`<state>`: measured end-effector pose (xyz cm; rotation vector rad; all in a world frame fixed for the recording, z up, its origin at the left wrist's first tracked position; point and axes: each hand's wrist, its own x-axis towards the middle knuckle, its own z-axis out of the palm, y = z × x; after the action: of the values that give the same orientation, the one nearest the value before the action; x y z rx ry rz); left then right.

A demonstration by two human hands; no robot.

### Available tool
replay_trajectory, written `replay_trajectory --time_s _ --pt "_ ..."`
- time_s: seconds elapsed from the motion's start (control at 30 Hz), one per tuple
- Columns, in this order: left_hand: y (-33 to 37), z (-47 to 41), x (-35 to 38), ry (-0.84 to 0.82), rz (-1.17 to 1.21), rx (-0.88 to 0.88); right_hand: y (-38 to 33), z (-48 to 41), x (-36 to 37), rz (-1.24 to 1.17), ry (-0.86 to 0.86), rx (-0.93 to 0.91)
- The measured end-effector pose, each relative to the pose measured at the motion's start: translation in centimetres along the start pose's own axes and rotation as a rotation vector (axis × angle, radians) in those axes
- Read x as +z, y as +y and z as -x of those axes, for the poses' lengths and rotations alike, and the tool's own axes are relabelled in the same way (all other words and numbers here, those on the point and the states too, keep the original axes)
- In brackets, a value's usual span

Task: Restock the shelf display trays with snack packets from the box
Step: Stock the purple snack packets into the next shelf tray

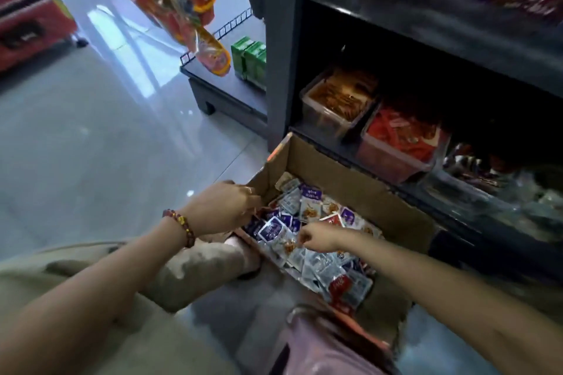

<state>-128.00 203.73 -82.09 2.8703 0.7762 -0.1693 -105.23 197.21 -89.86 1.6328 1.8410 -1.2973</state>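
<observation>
An open cardboard box [341,173] stands on the floor against the bottom shelf, full of small snack packets [307,207] in purple, white and red. My left hand [225,207] reaches over the box's left wall, fingers curled round packets at that edge. My right hand [320,239] is inside the box, fingers curled and pinching a packet on top of the pile. On the bottom shelf behind the box stand clear display trays: one with brown snacks [335,100], one with red packets [399,137], and another further right [484,186] in shadow.
The dark shelf unit [426,24] rises on the right with boxed goods above. A low side shelf [219,82] holds green cartons [249,61]; bagged snacks [182,0] hang above it. My knee [195,271] sits left of the box. Glossy tile floor [91,137] lies left.
</observation>
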Motion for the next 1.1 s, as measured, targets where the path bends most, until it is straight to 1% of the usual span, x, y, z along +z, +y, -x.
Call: replay_trajectory --time_s 0.07,0.13,0.23,0.37,0.47,0.53,0.63,0.73,0.8,0.87,0.9,0.97,1.03,1.1 --pt "-0.4 0.6 0.6 0.043 0.041 -0.043 0.4 -1.7 2.4 -0.011 0.004 0.022" --pt "-0.6 1.3 1.2 0.096 0.076 -0.054 0.2 -3.0 4.0 0.067 0.01 0.063" --pt "-0.5 1.8 1.7 0.104 0.121 -0.04 -0.7 -4.5 4.9 0.148 0.02 0.126" --pt "-0.6 1.6 1.6 0.118 0.141 -0.003 -0.4 -7.9 5.6 -0.011 0.054 0.211" --pt "-0.7 1.5 1.6 0.127 0.157 0.009 0.0 -9.7 7.0 -0.234 0.177 0.299" --pt "-0.7 1.6 1.9 0.119 0.154 0.009 1.0 -9.9 7.5 -0.365 0.253 0.253" --pt "-0.5 1.7 2.9 0.069 0.157 -0.016 2.1 -8.3 5.9 -0.478 0.295 0.123" --pt "0.3 1.6 3.5 0.047 0.333 -0.075 1.7 -4.9 2.7 -0.772 0.484 0.038" --pt "1.0 1.5 4.3 -0.013 0.496 -0.145 0.9 -2.5 0.6 -0.992 0.549 -0.033" --pt "1.6 1.2 5.1 -0.059 0.63 -0.211 0.3 -0.5 -0.7 -1.118 0.538 -0.162" --pt "2.0 1.0 5.2 -0.052 0.697 -0.234 -0.2 0.5 -1.1 -1.165 0.507 -0.229" --pt "2.9 0.4 5.2 0.006 0.844 -0.268 -1.1 1.8 -1.2 -1.23 0.416 -0.324" --pt "3.6 -0.1 4.7 0.098 0.995 -0.319 -1.6 2.6 -1.1 -1.244 0.329 -0.39" --pt "4.0 -0.2 4.4 0.189 1.059 -0.38 -1.3 2.7 -1.0 -1.263 0.235 -0.412"
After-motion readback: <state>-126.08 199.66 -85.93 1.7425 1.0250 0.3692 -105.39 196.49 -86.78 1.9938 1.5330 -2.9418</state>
